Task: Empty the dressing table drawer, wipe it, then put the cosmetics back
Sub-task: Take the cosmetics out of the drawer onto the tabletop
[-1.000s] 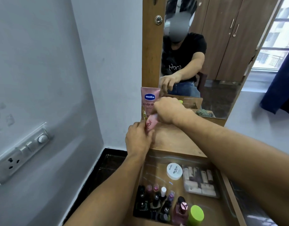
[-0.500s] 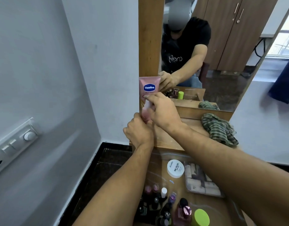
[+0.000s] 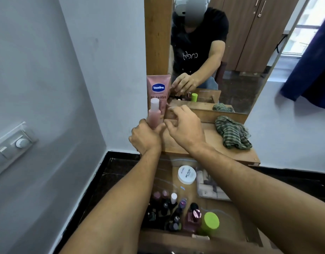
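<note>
Pink see-through bottle [image 3: 154,114], pale cap, upright at wooden dressing table's [image 3: 213,143] left edge; left hand [image 3: 145,137] wrapped round its base. Right hand [image 3: 184,125] at its 3 o'clock, fingers loose, empty. Vaseline tube [image 3: 158,88] at 12, open drawer [image 3: 231,217] at 6. Grey walls.

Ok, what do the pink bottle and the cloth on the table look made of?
Pink bottle: probably translucent plastic, since the pink liquid shows through; the cap looks opaque and matte. Cloth: soft woven fabric, green striped, crumpled into limp folds.
</note>
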Motion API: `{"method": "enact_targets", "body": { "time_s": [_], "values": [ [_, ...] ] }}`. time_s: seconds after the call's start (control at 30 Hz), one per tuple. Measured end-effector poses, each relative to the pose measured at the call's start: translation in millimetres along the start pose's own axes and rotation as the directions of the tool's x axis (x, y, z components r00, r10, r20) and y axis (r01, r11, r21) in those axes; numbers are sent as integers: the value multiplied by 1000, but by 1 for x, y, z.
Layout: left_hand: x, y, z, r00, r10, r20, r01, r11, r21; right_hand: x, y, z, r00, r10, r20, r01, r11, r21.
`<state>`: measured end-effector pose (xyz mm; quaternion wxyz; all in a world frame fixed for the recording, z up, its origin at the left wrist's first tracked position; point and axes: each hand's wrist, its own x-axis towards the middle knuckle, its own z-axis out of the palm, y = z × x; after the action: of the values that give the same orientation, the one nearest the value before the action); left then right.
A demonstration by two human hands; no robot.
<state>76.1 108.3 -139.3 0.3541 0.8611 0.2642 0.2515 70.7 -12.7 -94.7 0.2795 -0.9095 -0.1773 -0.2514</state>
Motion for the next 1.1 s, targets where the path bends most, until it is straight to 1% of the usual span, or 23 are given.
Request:
{"method": "enact_targets", "body": {
  "time_s": [0.07, 0.1, 0.13, 0.2, 0.23, 0.27, 0.33, 0.37, 0.4, 0.47, 0.53, 0.63, 0.7, 0.8, 0.9, 1.03, 1.1],
  "values": [
    [0, -4, -5, 999, -2, 34, 5, 998, -66, -16, 8, -9, 1000, -18, -4, 18, 1000, -12],
    [-2, -6, -9, 999, 1, 52, 4, 995, -101, -24, 12, -13, 999, -36, 17, 36, 999, -6],
    [-5, -8, -15, 998, 4, 58, 4, 991, -136, -32, 15, -15, 997, -54, 64, 53, 999, 14],
    [-14, -10, -25, 999, -2, 32, 8, 981, -192, -46, 18, -18, 971, -78, 227, 62, 995, 75],
    [-19, -12, -30, 1000, 6, 7, -4, 979, -205, -53, 17, -20, 939, -66, 338, 31, 994, 106],
    [-25, -15, -34, 1000, 23, -19, -26, 977, -211, -59, 14, -22, 888, -48, 457, -10, 992, 124],
    [-39, -19, -41, 996, 56, -66, -69, 976, -209, -68, 7, -26, 748, -21, 663, -45, 996, 81],
    [-45, -21, -43, 994, 68, -85, -84, 974, -209, -70, 3, -27, 687, -8, 726, -35, 998, 44],
    [-50, -23, -46, 992, 78, -104, -99, 972, -213, -74, -2, -29, 645, 10, 764, -25, 1000, 8],
    [-56, -25, -52, 989, 82, -122, -107, 971, -215, -79, -11, -32, 586, 45, 809, 11, 998, -64],
    [-57, -27, -56, 989, 80, -128, -104, 974, -201, -81, -18, -29, 528, 71, 846, 93, 986, -141],
    [-57, -24, -64, 988, 89, -126, -112, 975, -192, -87, -23, -27, 468, 104, 878, 167, 965, -203],
    [-55, -22, -67, 988, 98, -118, -118, 976, -183, -89, -23, -25, 460, 109, 881, 209, 951, -227],
    [-52, -21, -67, 989, 112, -99, -129, 974, -186, -95, -22, -23, 472, 98, 876, 283, 924, -256],
    [-51, -20, -65, 990, 121, -78, -134, 972, -191, -92, -18, -21, 498, 97, 862, 277, 924, -264],
    [-48, -20, -64, 988, 142, -58, -151, 969, -193, -65, -26, -35, 576, 57, 816, 268, 929, -254],
    [-46, -20, -63, 990, 136, -46, -143, 970, -198, -43, -35, -50, 642, 41, 766, 248, 934, -258]
  ]
}}
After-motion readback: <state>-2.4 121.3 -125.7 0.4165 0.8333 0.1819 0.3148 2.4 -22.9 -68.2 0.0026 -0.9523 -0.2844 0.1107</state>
